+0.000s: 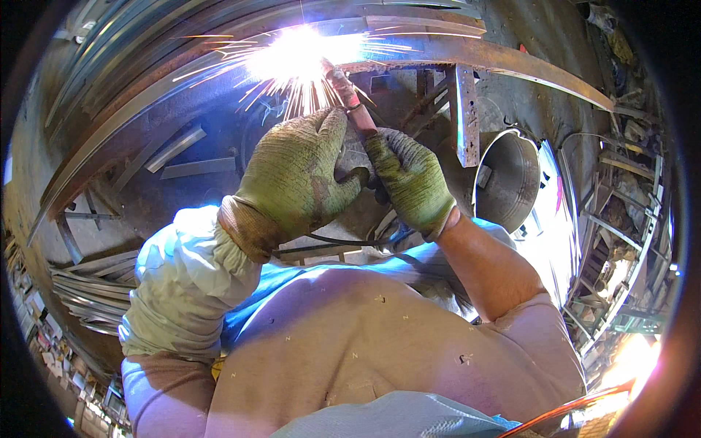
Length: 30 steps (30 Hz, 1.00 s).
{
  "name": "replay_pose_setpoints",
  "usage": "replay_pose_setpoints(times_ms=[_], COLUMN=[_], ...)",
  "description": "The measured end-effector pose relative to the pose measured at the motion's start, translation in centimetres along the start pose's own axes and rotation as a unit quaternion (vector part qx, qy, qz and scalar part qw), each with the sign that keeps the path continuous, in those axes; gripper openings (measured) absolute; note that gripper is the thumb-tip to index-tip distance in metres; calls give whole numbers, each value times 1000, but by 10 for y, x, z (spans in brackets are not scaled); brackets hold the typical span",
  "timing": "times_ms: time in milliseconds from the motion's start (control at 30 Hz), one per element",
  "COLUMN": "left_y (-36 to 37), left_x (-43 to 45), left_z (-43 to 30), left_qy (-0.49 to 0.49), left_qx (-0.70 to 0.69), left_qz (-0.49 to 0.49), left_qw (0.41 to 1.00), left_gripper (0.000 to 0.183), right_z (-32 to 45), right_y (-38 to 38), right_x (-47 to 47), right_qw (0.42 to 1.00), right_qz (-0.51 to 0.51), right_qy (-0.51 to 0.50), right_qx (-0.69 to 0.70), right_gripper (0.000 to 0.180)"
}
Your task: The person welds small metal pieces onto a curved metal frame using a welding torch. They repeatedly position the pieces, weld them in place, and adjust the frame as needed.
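Note:
My right hand (409,183), in a worn green knit glove, is closed around the handle of a welding torch (361,117). The torch slants up and left to a blinding arc (304,52), which throws sparks and hides the torch tip. My left hand (298,169), gloved alike, is beside the torch. Its fingertips meet the torch neck and its thumb stands apart; whether it grips cannot be seen. The arc burns at a long rusty steel beam (526,65), bent by the lens, which crosses the top of the view.
A short steel upright (466,120) runs from the beam towards me. To the right is a large open metal cylinder (506,180). Loose metal strips (178,148) lie at left, with stacked lengths (90,298) nearer. A dark cable (350,241) curves below my hands. Metal frames (619,230) fill the far right.

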<state>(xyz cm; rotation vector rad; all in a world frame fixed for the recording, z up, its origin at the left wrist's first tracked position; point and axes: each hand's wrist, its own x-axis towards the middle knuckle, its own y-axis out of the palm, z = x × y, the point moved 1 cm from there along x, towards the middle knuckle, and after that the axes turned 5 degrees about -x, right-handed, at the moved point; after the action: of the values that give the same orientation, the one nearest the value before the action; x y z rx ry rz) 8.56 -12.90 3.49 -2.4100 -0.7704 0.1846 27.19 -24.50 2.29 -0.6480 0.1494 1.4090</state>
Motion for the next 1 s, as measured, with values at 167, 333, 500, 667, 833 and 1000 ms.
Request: replay_pose_setpoints(times_ms=[167, 333, 500, 667, 833, 1000], left_y=[-3, -5, -4, 2, -2, -2], left_x=[-2, 0, 2, 0, -2, -2], left_z=[-6, -6, -8, -5, -6, -4], left_qy=[-55, -13, -12, -9, 15, 2], left_qx=[31, 9, 8, 6, 41, 45], left_qz=[33, 13, 9, 2, -3, 8], left_qw=[997, 1000, 1000, 1000, 999, 999], left_gripper=[45, 54, 50, 53, 53, 51], right_z=[1, -7, -1, 9, 6, 4], right_y=[3, 2, 0, 0, 0, -2], right_x=[2, 1, 1, -2, -2, 0], right_qw=[991, 996, 994, 990, 992, 995], right_qz=[6, 2, 16, 2, 5, 21], right_qy=[121, 64, 81, 123, 114, 95], right_qx=[61, 64, 69, 68, 55, 24], right_gripper=[43, 44, 46, 52, 53, 52])
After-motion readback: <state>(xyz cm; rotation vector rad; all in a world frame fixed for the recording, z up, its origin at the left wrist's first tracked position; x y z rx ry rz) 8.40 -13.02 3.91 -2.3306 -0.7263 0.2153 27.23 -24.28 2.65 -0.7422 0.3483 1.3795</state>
